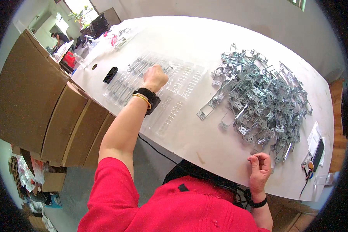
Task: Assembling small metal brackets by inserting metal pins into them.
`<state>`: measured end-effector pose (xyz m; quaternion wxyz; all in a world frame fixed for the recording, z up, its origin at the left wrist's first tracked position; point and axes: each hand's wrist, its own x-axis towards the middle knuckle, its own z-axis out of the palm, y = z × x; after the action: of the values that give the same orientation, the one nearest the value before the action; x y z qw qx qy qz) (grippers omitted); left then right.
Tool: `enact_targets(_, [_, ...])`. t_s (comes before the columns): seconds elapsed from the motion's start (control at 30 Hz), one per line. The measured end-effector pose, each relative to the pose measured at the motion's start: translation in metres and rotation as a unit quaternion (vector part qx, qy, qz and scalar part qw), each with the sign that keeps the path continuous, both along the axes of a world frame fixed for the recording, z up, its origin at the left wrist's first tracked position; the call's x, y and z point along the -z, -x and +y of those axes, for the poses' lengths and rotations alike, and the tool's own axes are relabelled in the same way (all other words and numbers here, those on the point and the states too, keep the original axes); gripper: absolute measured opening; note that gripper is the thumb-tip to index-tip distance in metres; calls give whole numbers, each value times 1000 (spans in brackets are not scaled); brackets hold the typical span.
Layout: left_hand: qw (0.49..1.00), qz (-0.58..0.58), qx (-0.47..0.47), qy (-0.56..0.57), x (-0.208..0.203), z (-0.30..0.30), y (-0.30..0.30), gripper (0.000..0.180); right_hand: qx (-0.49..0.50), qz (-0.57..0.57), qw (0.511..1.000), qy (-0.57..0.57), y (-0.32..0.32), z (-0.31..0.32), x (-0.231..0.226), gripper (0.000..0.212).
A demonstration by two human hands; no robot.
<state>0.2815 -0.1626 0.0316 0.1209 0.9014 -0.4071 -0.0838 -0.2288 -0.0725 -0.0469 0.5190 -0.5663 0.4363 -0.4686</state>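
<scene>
You are keeping your left hand [155, 79] above the clear plastic tray [187, 79], which is serving as the reference for all positions here. The fingers of that hand are curling downward; the back of the hand is hiding their tips, so whether they are gripping anything cannot be told. Slim metal parts [121, 86] are lying in rows in the left portion of the tray. Your right hand [260, 172] is standing to the right of the tray and nearer to you, its fingers bending in toward the thumb; whether they are pinching a small part cannot be told. A heap of metal brackets [265, 96] is lying to the right of the tray. A black box [110, 75] is sitting just beside the tray, on its left.
</scene>
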Motion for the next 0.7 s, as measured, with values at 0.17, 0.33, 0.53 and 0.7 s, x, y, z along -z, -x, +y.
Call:
enact_targets(0.17, [999, -23, 9, -26, 2, -4, 8, 33, -2, 0, 1000, 0, -2, 1, -3, 10])
enact_targets(0.33, [1000, -9, 6, -15, 1, -6, 12, 32, -5, 7, 1000, 3, -1, 1, -4, 10])
enact_targets(0.53, [1000, 10, 11, 5, 0, -3, 4, 31, -6, 4, 1000, 4, -2, 1, -4, 9])
enact_targets(0.7, [991, -74, 25, 106, -17, 25, 13, 25, -3, 3, 1000, 3, 0, 0, -3, 9])
